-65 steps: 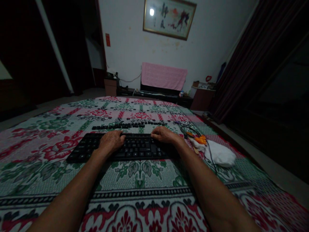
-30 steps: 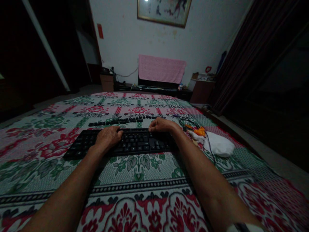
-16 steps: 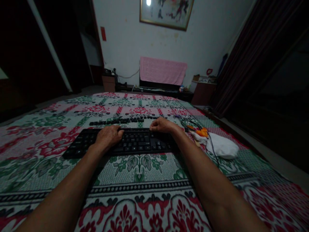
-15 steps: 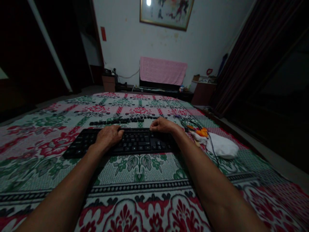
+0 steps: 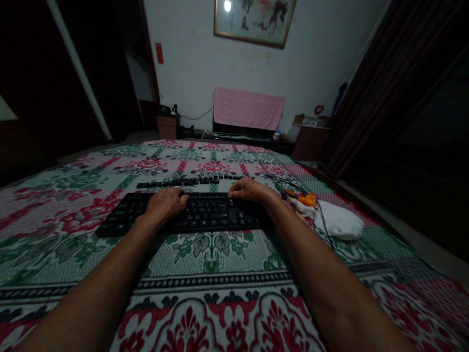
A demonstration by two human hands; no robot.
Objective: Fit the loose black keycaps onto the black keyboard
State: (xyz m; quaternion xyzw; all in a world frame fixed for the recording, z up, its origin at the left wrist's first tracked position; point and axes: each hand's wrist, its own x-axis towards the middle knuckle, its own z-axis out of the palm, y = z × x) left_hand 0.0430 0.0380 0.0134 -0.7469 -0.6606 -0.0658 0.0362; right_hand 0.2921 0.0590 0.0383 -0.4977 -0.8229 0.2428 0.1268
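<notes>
Two bare hands at a black keyboard (image 5: pixel 207 215), on a flowered cover (image 5: pixel 208 259).
If the left hand (image 5: pixel 166 203) presses unevenly, I think the keyboard could slide on this soft cover, and the right hand (image 5: pixel 247 189) might slip. The keyboard lies under the left hand, whose thumb is slightly apart; I cannot tell its grip. At the far edge, right of middle, the right hand's fingertips bend close together; whether they pinch something, I cannot tell. Just farther, loose black keycaps (image 5: pixel 178 183) form an uneven row.
</notes>
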